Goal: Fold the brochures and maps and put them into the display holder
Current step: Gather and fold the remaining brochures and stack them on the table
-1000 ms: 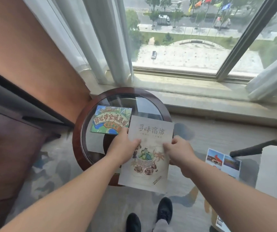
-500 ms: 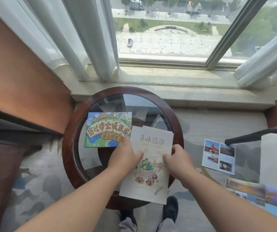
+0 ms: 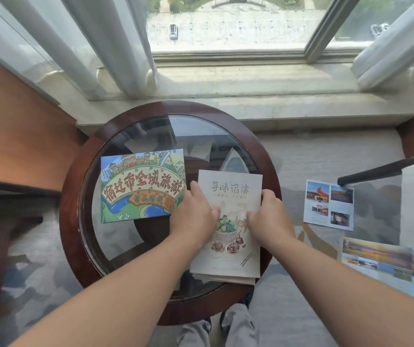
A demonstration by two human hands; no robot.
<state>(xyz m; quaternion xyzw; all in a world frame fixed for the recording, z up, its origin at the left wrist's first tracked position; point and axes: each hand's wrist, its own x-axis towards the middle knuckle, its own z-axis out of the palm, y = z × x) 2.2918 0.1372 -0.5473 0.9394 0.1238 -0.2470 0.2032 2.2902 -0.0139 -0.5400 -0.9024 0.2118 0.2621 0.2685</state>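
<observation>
Change since earlier frame: cream brochure (image 3: 229, 190) has come down from mid-air at the near edge of the table to the glass of the round worktop (image 3: 70, 196), right of centre, with both hands carried along with it.

Item 1, cream brochure: folded, cover up, title toward the window. Several layers show fanned at its near edge. Whether it lies fully flat on the glass cannot be told.

Item 2, left hand (image 3: 196, 219): holds the brochure's left edge, thumb laid over the cover.

Item 3, right hand (image 3: 268, 219): holds the right edge, fingers curled onto the cover.

Item 4, illustrated map (image 3: 142, 186): folded, flat on the glass at centre left, just beside the left hand.

Item 5, photo leaflet (image 3: 328, 205): on the floor, right of the worktop.

Item 6, long leaflet (image 3: 386, 259): on the floor at lower right, unfolded.

Item 7, display holder: not in view.

Risks, as judged:
- The fanned layers are probably uneven, so pressing a crease now would set a crooked fold.
- The glass looks slick, so a sideways push could slide the brochure off the near rim.
- The left hand sits close enough to the map to knock it askew.
</observation>
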